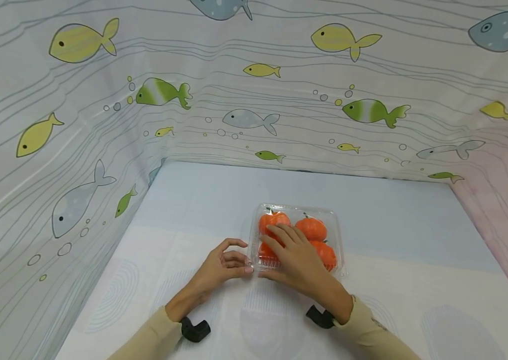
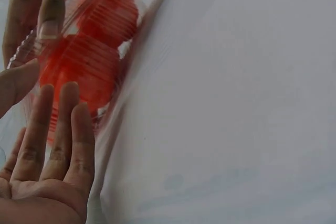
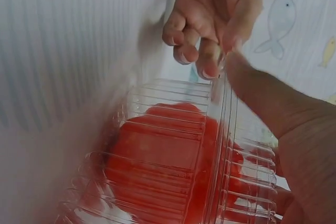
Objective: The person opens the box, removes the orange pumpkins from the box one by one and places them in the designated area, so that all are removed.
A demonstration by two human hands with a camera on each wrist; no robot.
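Left hand (image 1: 218, 267), fingers loosely bent, is at the near left corner of a clear box (image 1: 340, 240) of orange fruit (image 1: 311, 229); the right hand (image 1: 299, 257) splays over its top, head view. Left wrist: extended left fingers beside the box, gripping nothing. Right wrist: right thumb at its rim.

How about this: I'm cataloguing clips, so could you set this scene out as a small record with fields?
Container: clear plastic box, resting on a pale table
Contents: four orange fruits, two by two
Left hand: at the box's near-left corner; whether it grips is unclear
Right hand: fingers spread over the box's top, thumb at its near edge
Backdrop: pale, printed with fish
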